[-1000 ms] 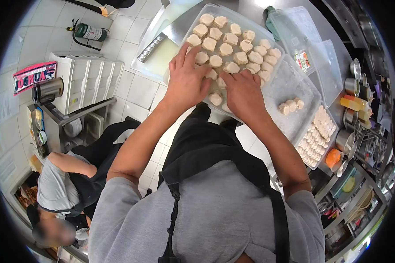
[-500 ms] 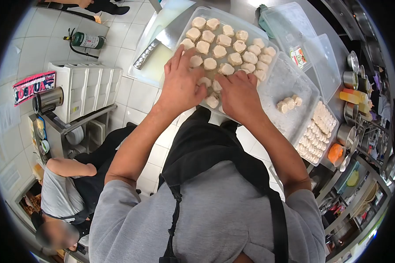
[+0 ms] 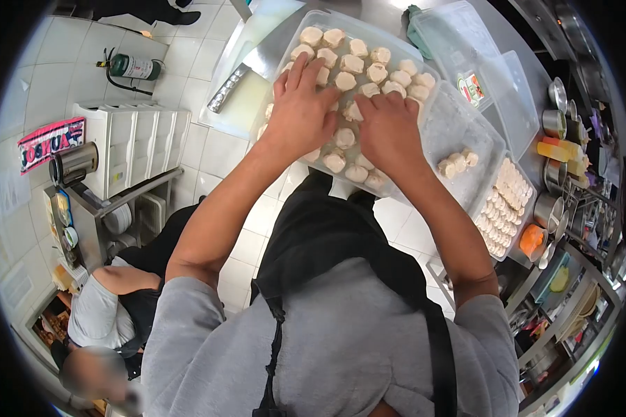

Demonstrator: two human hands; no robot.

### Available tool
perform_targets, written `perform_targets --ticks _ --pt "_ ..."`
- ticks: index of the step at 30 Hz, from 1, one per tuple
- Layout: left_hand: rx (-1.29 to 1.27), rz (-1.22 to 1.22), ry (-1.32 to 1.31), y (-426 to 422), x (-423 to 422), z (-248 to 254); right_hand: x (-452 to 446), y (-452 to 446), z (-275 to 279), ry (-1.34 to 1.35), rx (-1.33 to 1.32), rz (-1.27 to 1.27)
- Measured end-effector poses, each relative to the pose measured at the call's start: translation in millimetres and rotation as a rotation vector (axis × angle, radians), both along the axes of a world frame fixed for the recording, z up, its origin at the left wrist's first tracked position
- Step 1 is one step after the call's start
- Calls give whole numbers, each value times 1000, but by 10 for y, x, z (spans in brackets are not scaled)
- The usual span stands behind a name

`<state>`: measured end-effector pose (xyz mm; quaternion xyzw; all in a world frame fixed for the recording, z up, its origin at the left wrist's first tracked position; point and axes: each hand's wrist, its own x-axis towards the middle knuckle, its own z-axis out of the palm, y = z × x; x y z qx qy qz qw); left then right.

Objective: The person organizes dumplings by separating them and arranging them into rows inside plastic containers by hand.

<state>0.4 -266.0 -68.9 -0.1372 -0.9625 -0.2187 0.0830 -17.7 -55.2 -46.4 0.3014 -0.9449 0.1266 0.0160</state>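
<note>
Rows of pale, round dough pieces [image 3: 352,64] lie in a clear plastic tray [image 3: 409,47] at the top centre. My left hand [image 3: 300,115] rests over the tray's left part, palm down with its fingers apart, touching the pieces beneath. To its right is my right hand [image 3: 389,132], its fingers bent together at a dough piece near the tray's middle; what they may grip is hidden. More pieces [image 3: 334,162] show below and between the hands. Right of this tray, a second tray [image 3: 459,128] holds a small clump of dough pieces [image 3: 459,163].
A third tray holds small pale pieces [image 3: 504,201]. Clear lids [image 3: 511,97] and a green cloth [image 3: 417,31] lie behind. A knife handle [image 3: 228,89] rests on a board [image 3: 247,104] at the left. Another person [image 3: 104,313] is at lower left; metal pots [image 3: 549,208] stand right.
Both hands have moved up over the tray, away from my body, uncovering dough pieces near its front edge. The other person at lower left has shifted slightly.
</note>
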Motion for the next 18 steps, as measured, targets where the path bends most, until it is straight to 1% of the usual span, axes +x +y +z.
perform_targets --ticks 2,5,8,11,14,18 --pt "-38 -11 -51 -24 55 75 1 -9 -56 16 27 33" --pt "-21 -37 -78 -25 130 76 -5 -5 -62 -44 11 -3" --pt "62 14 -61 -29 106 79 -22 -1 45 -194 109 -18" --pt "56 92 -34 -59 -24 61 -25 17 4 -216 70 -3" --pt "37 96 -3 -114 -217 35 -34 50 -12 -205 -28 12" --pt "64 33 -18 -79 -399 130 -22 -2 -66 -196 -39 -23"
